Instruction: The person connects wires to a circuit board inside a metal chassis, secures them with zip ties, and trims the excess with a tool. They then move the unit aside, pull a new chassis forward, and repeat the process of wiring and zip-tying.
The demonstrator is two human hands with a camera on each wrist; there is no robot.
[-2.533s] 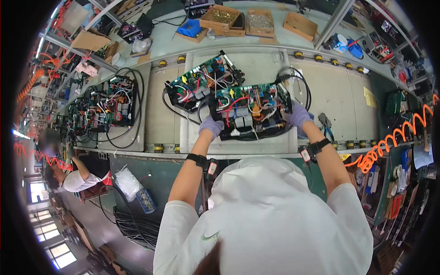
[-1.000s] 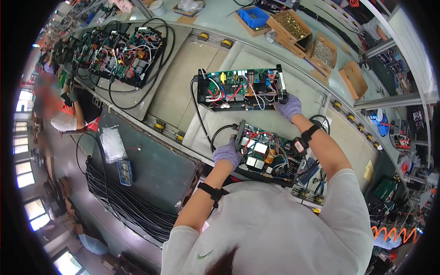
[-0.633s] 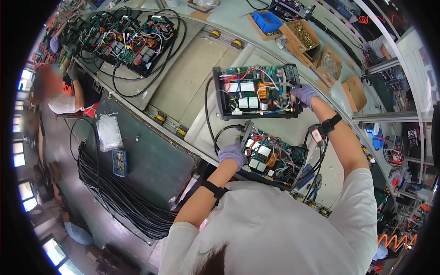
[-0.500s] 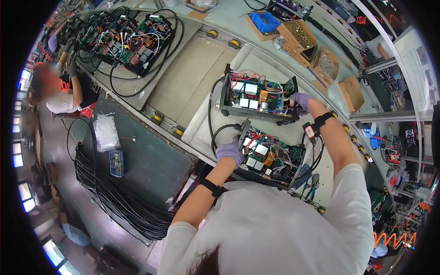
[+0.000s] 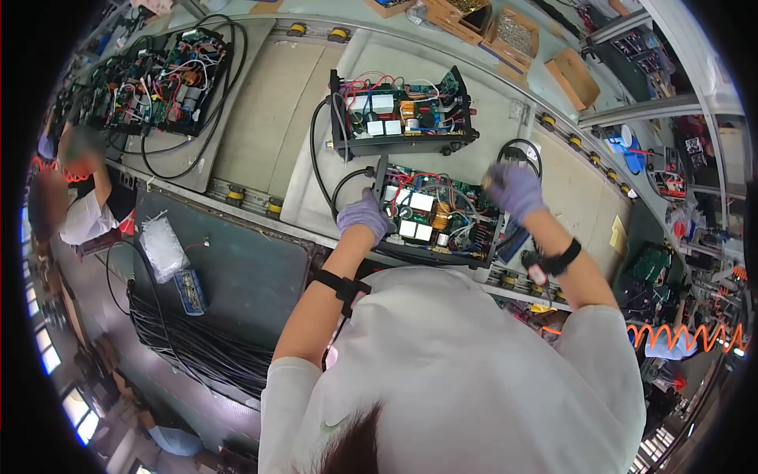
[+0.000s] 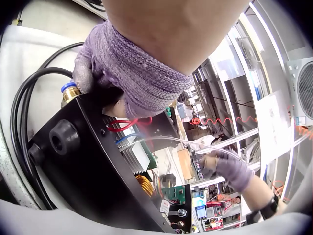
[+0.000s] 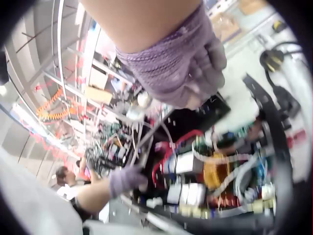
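Two black open-topped electronics chassis filled with green boards, coils and wires lie in front of me. My left hand [image 5: 365,217], in a purple knit glove, grips the left end panel of the near chassis [image 5: 442,254]. In the left wrist view its fingers bend over the panel edge beside a brass fitting with a blue ring [image 6: 71,91]. My gloved right hand [image 5: 515,189] is blurred above the near chassis's right end, with fingers loosely bent. The right wrist view shows nothing in that hand. The far chassis [image 5: 407,145] stands untouched behind, its black side facing me.
Black cables [image 5: 317,150] loop left of both chassis. More wired chassis [image 5: 170,87] sit on a board at the left, near another person. Cardboard boxes [image 5: 572,79] line the back bench. Hand tools [image 5: 513,243] lie right of the near chassis. An orange coiled hose [image 5: 687,338] hangs at right.
The far chassis was turned round and set down by the right hand, which has let go and moved toward the near chassis. The left hand stays on the near chassis. The head view has swung.
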